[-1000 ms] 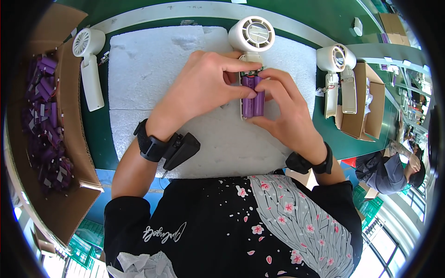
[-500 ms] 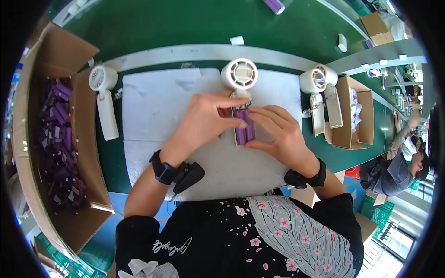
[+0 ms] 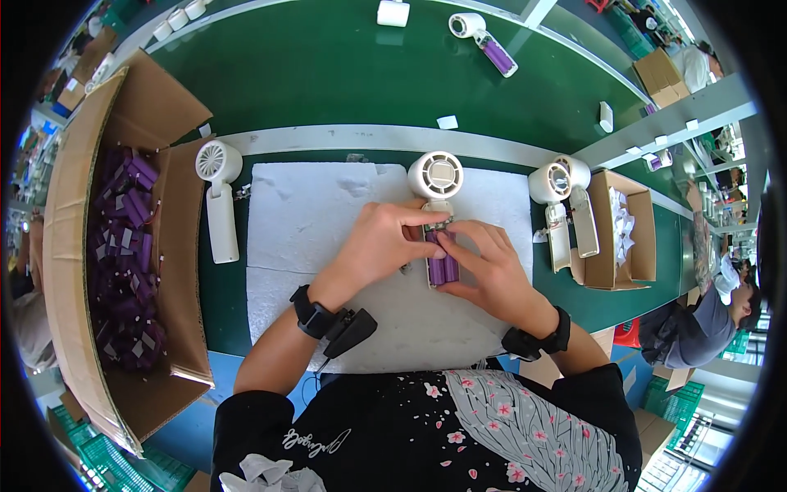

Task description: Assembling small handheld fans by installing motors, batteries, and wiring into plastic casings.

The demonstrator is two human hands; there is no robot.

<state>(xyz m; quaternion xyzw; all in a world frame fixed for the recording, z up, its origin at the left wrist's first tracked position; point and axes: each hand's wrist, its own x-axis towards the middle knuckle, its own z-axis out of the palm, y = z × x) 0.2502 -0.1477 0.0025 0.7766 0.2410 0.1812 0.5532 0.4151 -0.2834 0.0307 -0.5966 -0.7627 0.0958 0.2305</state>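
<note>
Evidently the small fan [image 3: 436, 175] is what matters at this bench: it lies near the centre of the frame on white foam [image 3: 328, 193], head uppermost, its handle uncovered to show purple batteries [image 3: 443, 272] side by side. I'd guess the foam is there to cushion it and save the casing from scratches.

The left hand [image 3: 370, 244] has the handle's upper part between thumb and fingers, probably to steady it. The right hand [image 3: 496, 264] grasps the batteries, fingertips near their top ends and thumb by the lower, as if to keep them seated. A big box [image 3: 184, 254] of loose purple batteries fills the left of the frame, presumably for easy reach; two more fans, one [image 3: 549, 182] before the other, stand right of the foam.

From where I stand, fingers cover most of the circuit board [image 3: 438, 224] and any wires there, so I can't tell how hard either hand presses. The depth of the box is lost in shadow, and the co-worker [image 3: 701, 324] at the right edge is warped and partly cut off.
</note>
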